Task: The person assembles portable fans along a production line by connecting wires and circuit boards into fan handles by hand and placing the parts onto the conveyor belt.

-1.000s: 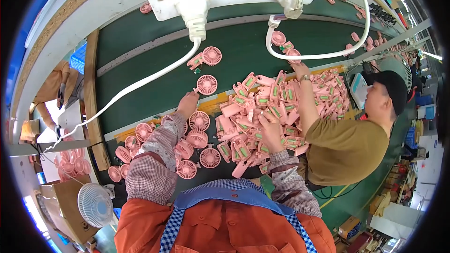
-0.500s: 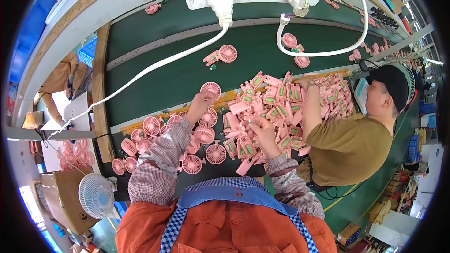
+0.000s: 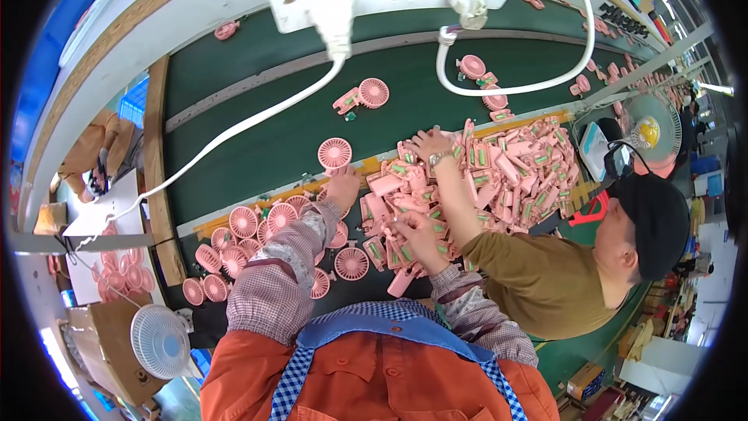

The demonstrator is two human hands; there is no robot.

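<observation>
A: What do we log as changed?

B: Against half a second ago, the co-worker's hand [image 3: 430, 143] has crossed leftward along the pile of pink casings [image 3: 510, 168], to its upper left end near centre frame. Our left hand [image 3: 343, 185] then overlapped the disc of a pink fan head [image 3: 335, 153]; now the disc shows nearly whole.

A: Where is that fan head?

B: Apparently lying on the green table [image 3: 273, 160], left of centre, upper half of frame. Our left hand is at its lower rim; whether it grips, we cannot tell. Loose fan heads [image 3: 243, 222] lie lower left.

A: And our right hand [image 3: 419, 235]?

B: At the pile's left part, thumb and forefinger brought close. Whether a small piece is pinched there, we cannot tell.

A: Bearing on the work?

B: We judge the pile's left end more crowded, two people's hands being there; the fan head is within our left hand's reach.

A: Labels?

B: None legible to us. The cardboard box [image 3: 117, 343], lower left, carries a dark mark [image 3: 142, 374] too small to read.
</observation>
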